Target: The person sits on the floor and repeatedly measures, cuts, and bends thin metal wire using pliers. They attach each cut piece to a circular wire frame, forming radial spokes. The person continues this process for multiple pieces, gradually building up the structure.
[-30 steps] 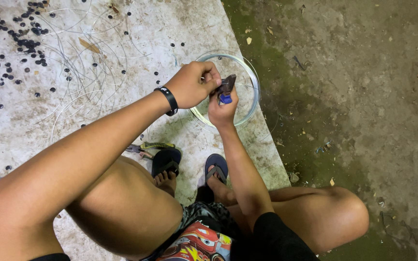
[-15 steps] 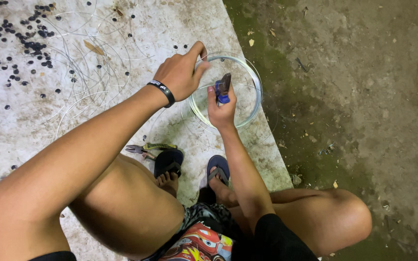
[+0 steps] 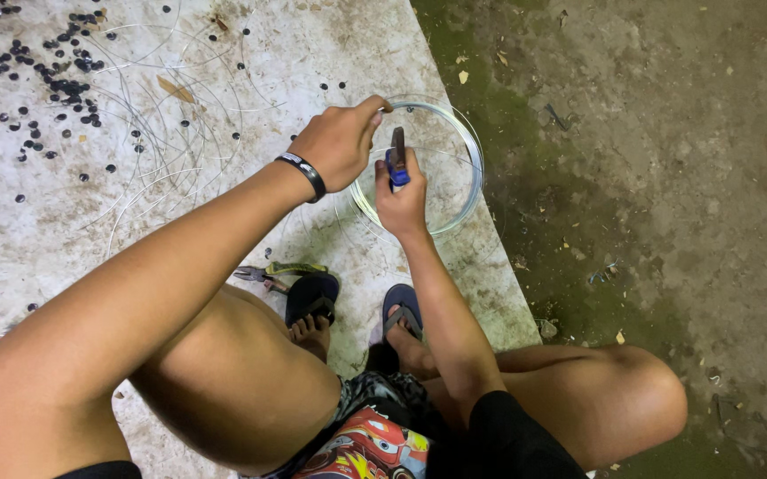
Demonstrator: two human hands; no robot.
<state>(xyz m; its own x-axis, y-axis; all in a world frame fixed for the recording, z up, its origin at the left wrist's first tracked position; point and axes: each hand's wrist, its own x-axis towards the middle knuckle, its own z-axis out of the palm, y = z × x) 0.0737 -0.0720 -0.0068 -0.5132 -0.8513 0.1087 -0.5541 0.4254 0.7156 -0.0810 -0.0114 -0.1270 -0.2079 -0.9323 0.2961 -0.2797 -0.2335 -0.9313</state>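
left hand (image 3: 337, 146) pinches the rim of the wire ring (image 3: 468, 151), fingers closed on the wire at its top left edge; black wristband (image 3: 304, 171) on that wrist. right hand (image 3: 401, 197) is closed round a small tool (image 3: 397, 158) with a blue grip, held upright inside the ring. ring lies on the pale sheet (image 3: 37, 231) near its right edge – beside bare dirt ground (image 3: 649, 133). pliers (image 3: 272, 272) lie by the left sandal (image 3: 310, 296). dark beads (image 3: 64, 71) and loose wire strands (image 3: 170, 151) scattered at upper left.
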